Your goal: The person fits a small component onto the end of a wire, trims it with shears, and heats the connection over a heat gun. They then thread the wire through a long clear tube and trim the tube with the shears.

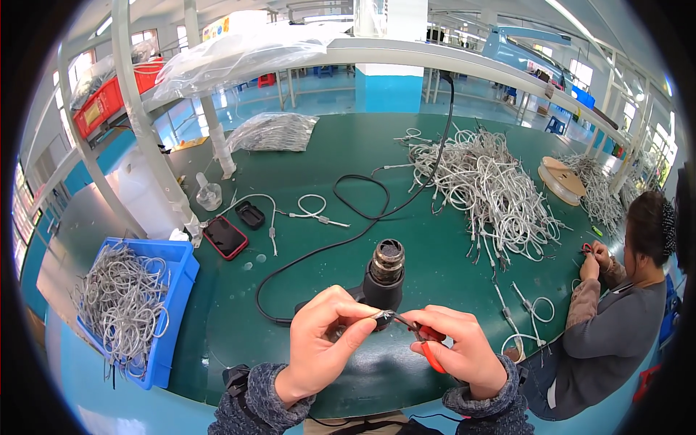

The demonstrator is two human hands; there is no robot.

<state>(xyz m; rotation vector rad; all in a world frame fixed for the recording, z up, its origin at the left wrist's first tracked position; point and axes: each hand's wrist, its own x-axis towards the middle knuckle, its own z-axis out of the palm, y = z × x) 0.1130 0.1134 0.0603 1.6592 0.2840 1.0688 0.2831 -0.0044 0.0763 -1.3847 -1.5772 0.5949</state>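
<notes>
Before the black heat gun [384,281], a half-hidden silvery piece [381,315] was pinched by left hand [322,346], red-handled tool [433,358] by right hand [464,346]; green tabletop [243,319] was exposed leftward.

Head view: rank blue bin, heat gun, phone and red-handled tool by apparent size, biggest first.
1. Blue bin
2. Heat gun
3. Phone and red-handled tool: unranked; the right hand partly hides the tool, so its full outline is unsure.

Table [348,148], left edge: bin [183,290], cable bundle [119,308] inside; behind and right of bin, phone [225,238]; behind phone, bottle [209,196]. Far edge, left of middle: bag [274,133]. Right of middle: cable heap [486,192], spool [561,181] to its right. Toward near edge, middle: heat gun [382,290]; before it, hand tool [433,357] in right hand [464,344].
</notes>
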